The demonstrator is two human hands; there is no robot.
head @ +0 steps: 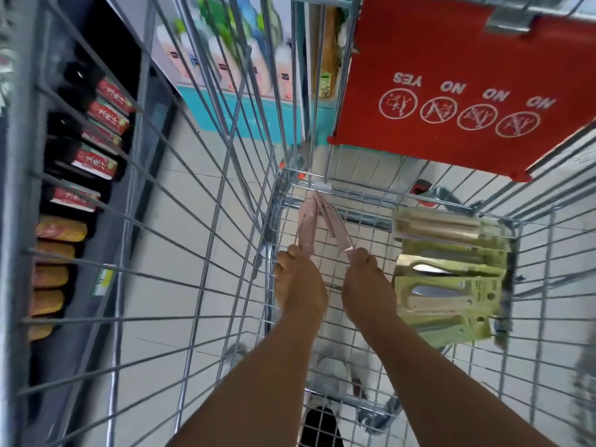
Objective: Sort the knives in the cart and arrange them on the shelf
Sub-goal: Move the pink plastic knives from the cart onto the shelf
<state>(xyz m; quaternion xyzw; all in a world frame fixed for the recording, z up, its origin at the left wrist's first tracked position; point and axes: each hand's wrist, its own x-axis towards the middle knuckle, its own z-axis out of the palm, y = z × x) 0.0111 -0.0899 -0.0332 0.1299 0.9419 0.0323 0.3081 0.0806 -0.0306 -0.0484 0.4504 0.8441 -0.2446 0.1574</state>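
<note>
Far left: store shelf [106, 195], dark, w/ a column of packaged goods. Upper ones are dark packs w/ red labels [93, 161]; lower ones are yellow-orange packs [59, 232]. Contents can't be read, view blurred.

Wire shopping cart [206, 221] fills most of view, seen from above; pale tiled floor [180, 188] shows through mesh.

Centre: both arms reach down into cart basket. Left hand [298, 280] grips near end of a pink carded knife pack [306, 225], fingers curled round its lower edge. Right hand [366, 279] grips a second pink carded knife pack [337, 227] the same way, fingers clenched on its near end. Far ends of the two pink packs meet close to front wall of basket, forming a narrow inverted V. Whether the far ends rest on the mesh floor, can't tell.

Right of hands: stack of green carded knife packs [451, 285] lies on basket floor against right side wall, several overlapping, blades visible through clear windows. Not touched by either hand; just beside right hand.

Upper right: red child-seat flap [435, 75] of cart, printed w/ YES / NO pictograms in white, reading upside down from this view.
</note>
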